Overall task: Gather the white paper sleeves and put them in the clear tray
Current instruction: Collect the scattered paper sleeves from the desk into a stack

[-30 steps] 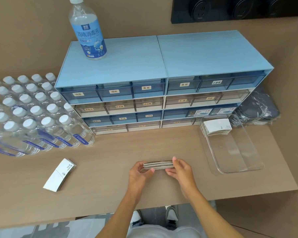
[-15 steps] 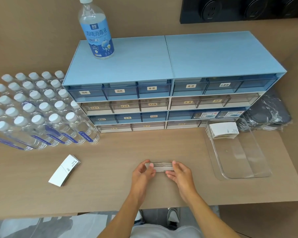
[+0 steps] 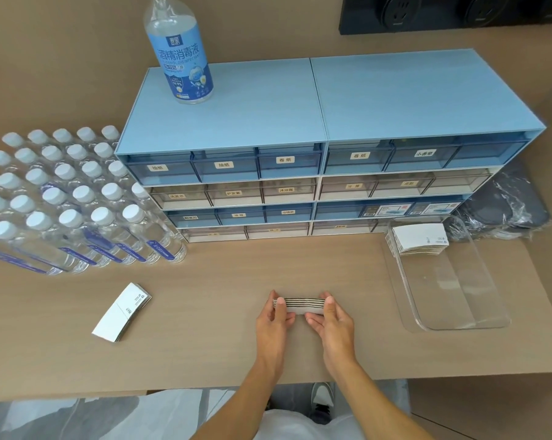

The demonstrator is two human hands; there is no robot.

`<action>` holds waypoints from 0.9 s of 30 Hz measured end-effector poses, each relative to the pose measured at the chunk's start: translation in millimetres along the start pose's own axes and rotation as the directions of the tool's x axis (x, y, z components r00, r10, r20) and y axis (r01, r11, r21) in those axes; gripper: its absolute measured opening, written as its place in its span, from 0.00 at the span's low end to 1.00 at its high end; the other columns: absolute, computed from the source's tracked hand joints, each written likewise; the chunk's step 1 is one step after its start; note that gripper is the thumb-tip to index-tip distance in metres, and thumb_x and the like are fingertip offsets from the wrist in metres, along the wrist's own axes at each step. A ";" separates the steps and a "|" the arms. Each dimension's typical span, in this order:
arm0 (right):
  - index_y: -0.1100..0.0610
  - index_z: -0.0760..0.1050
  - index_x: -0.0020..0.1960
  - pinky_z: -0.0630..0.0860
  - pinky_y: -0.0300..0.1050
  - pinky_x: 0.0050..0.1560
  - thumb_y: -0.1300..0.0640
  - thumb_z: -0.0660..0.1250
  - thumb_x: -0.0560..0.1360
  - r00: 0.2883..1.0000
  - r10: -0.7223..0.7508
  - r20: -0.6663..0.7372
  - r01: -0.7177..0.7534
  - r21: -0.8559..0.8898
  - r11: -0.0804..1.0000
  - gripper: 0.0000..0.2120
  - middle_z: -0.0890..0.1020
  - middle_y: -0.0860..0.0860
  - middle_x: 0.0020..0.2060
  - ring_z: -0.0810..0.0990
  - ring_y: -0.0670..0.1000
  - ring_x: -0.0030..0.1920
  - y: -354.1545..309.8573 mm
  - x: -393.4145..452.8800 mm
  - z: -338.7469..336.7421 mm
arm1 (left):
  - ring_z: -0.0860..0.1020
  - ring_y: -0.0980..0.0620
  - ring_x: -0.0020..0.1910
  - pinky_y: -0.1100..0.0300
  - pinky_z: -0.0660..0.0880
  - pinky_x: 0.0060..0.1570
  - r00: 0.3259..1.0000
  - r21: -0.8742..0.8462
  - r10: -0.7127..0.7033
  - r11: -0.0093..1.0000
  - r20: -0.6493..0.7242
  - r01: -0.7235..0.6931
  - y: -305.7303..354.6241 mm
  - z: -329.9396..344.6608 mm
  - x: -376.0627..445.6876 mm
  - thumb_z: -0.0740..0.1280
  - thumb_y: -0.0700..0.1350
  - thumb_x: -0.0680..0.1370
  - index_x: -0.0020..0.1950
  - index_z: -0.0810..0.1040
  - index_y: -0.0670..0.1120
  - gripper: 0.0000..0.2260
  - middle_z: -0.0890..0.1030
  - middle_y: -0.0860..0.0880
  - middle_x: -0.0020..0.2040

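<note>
A stack of white paper sleeves stands on edge on the table's middle, squeezed between my left hand and my right hand, one at each end. A second pile of sleeves lies flat on the table to the left, untouched. The clear tray sits to the right, and a third stack of sleeves rests in its far end.
A blue drawer cabinet stands at the back with a disinfectant bottle on top. Several capped water bottles crowd the left side. Dark items in plastic wrap lie behind the tray. The table's front edge runs just below my wrists.
Both hands keep hold of the same stack at the same spot on the table; the view has shifted slightly as my head moved.
</note>
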State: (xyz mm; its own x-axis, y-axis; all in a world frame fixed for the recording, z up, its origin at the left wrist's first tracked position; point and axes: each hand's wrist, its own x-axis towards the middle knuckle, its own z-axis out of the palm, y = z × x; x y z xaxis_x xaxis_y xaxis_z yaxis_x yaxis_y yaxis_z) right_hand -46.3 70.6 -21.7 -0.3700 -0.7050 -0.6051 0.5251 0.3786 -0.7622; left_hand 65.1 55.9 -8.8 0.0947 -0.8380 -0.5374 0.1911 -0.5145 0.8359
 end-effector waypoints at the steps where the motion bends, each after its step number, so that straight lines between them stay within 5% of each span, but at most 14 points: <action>1: 0.60 0.72 0.70 0.83 0.42 0.46 0.50 0.61 0.81 1.000 -0.004 -0.001 0.004 -0.002 1.000 0.21 0.87 0.42 0.43 0.86 0.49 0.41 0.6 0.1 -0.1 | 0.82 0.50 0.56 0.61 0.79 0.54 1.000 0.017 0.006 1.000 0.007 -0.006 0.5 0.4 -0.4 0.61 0.49 0.83 0.77 0.64 0.44 0.24 0.82 0.48 0.57; 5: 0.61 0.74 0.68 0.83 0.41 0.43 0.50 0.62 0.81 0.999 -0.018 -0.030 0.018 0.007 1.000 0.21 0.87 0.39 0.39 0.87 0.48 0.39 3.7 0.9 1.2 | 0.82 0.49 0.52 0.64 0.80 0.48 0.999 0.039 0.028 0.999 -0.019 -0.027 0.6 0.4 -0.1 0.60 0.51 0.83 0.75 0.68 0.45 0.21 0.82 0.44 0.55; 8: 0.62 0.77 0.65 0.83 0.40 0.42 0.51 0.63 0.80 0.998 -0.014 -0.059 0.015 0.018 1.000 0.19 0.87 0.41 0.38 0.87 0.48 0.38 5.7 1.7 0.4 | 0.80 0.48 0.46 0.61 0.79 0.47 0.996 0.052 0.086 0.995 -0.002 -0.086 3.6 -2.5 1.6 0.60 0.50 0.83 0.54 0.81 0.54 0.09 0.80 0.44 0.45; 10: 0.62 0.78 0.64 0.83 0.41 0.43 0.51 0.64 0.80 0.998 -0.013 -0.068 0.014 0.017 1.000 0.19 0.88 0.43 0.38 0.86 0.48 0.38 6.2 2.3 0.4 | 0.80 0.48 0.45 0.60 0.80 0.47 0.995 0.084 0.102 0.991 0.008 -0.102 6.6 -3.7 1.8 0.60 0.49 0.83 0.46 0.81 0.58 0.11 0.80 0.44 0.43; 19: 0.60 0.79 0.62 0.83 0.42 0.42 0.51 0.64 0.80 0.994 -0.034 -0.107 0.031 -0.031 0.999 0.17 0.86 0.52 0.41 0.84 0.50 0.36 4.4 3.3 1.9 | 0.82 0.51 0.44 0.69 0.78 0.40 0.998 0.043 0.055 0.998 -0.031 -0.054 8.0 -6.9 1.2 0.63 0.49 0.82 0.40 0.85 0.57 0.15 0.83 0.52 0.40; 27: 0.59 0.79 0.62 0.82 0.43 0.41 0.51 0.64 0.80 0.994 -0.048 -0.093 0.045 -0.039 0.998 0.16 0.86 0.49 0.33 0.84 0.49 0.35 4.5 1.9 0.9 | 0.82 0.54 0.42 0.70 0.78 0.41 0.996 0.061 0.083 0.995 -0.020 -0.081 8.4 -7.1 -2.1 0.63 0.49 0.82 0.40 0.86 0.58 0.16 0.85 0.51 0.39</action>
State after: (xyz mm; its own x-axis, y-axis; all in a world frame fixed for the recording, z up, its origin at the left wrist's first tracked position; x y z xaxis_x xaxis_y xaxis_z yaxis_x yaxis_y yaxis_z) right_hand -44.0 70.4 -26.0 -0.4650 -0.6633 -0.5864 0.4774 0.3699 -0.7970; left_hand 73.4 54.6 -1.4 0.1295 -0.8739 -0.4685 0.1224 -0.4548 0.8822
